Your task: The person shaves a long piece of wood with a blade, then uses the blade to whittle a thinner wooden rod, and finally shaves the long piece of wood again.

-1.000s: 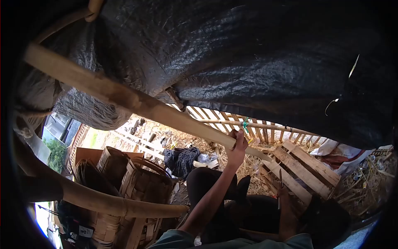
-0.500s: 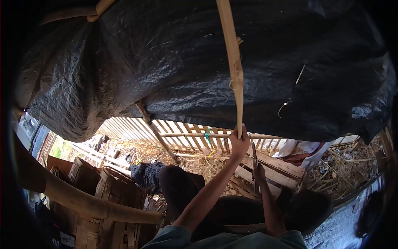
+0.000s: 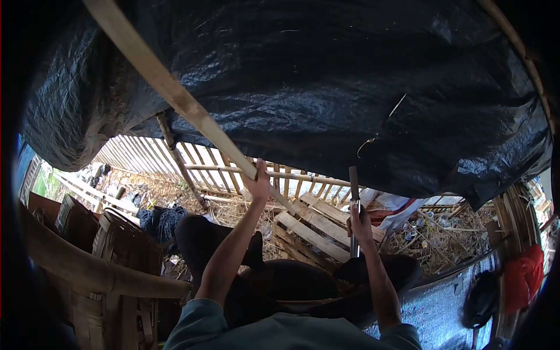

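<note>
My left hand [image 3: 258, 182] is closed round the lower part of a long, pale bamboo strip [image 3: 186, 105]. From there the strip slants up to the upper left, and its lower end reaches past the hand towards the boards. My right hand [image 3: 360, 226] grips a knife [image 3: 354, 184], its narrow blade pointing up and a thin length showing below the fist. Strip and knife are apart. Both hands are in front of my bent, dark-clad legs [image 3: 204, 245].
A black plastic sheet [image 3: 291, 111] hangs overhead and in front. Wooden boards [image 3: 326, 224] lie on the littered ground, before a bamboo fence [image 3: 216, 169]. A thick bamboo pole [image 3: 134, 283] crosses at left by woven bamboo pieces [image 3: 111, 233]. Red cloth [image 3: 523, 277] hangs at right.
The bamboo strip has swung from nearly upright to a slant towards the upper left. My left hand has moved left; the knife has come up into clearer view. The camera view has turned right.
</note>
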{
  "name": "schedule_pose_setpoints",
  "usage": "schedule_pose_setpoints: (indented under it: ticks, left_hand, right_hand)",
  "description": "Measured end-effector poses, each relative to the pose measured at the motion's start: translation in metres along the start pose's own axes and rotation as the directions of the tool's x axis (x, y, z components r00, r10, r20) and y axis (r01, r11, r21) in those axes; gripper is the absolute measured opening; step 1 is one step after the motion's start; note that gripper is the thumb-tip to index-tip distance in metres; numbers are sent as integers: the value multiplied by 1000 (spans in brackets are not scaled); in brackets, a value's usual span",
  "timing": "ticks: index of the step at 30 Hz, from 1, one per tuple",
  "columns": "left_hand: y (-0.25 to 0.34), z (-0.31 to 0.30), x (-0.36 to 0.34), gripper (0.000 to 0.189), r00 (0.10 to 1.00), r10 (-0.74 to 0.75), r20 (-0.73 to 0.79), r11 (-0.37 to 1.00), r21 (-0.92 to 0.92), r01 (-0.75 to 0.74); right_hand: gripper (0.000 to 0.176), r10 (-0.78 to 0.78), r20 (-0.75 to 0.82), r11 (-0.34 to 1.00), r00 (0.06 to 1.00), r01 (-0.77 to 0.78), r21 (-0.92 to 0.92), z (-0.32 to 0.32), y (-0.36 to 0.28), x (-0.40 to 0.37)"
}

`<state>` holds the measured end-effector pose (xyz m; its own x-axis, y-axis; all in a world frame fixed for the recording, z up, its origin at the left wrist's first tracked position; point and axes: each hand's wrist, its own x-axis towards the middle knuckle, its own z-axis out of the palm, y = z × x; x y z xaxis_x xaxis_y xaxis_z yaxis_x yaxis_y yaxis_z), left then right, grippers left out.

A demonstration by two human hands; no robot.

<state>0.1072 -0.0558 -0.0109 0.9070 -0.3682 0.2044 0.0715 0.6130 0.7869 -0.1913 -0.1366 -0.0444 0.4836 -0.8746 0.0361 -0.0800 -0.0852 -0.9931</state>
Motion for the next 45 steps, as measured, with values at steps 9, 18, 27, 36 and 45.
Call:
schedule_pose_setpoints:
  ticks: [9, 18, 27, 36, 45]
  left_hand:
    - [11, -111, 35, 36, 848, 135, -512, 977, -74, -200]
    - [10, -131, 93, 50, 701, 120, -703, 969, 237, 71]
    - [14, -162, 167, 64, 480, -199, -854, 905, 27, 424]
    - [8, -124, 125, 25, 836, -526, -157, 813, -381, 440]
    - [29, -59, 14, 47, 836, -546, -59, 774, -417, 476]
  right_hand:
    - [43, 251, 70, 968, 965, -250, -19, 27, 56, 7]
    - [46, 305, 132, 948, 943, -314, 51, 46, 68, 14]
    - [40, 235, 134, 964, 963, -248, 93, 37, 77, 19]
    - [30, 38, 25, 999, 999, -38, -14, 45, 65, 27]
    - [30, 4, -192, 784, 981, 116, 610, 12, 8, 26]
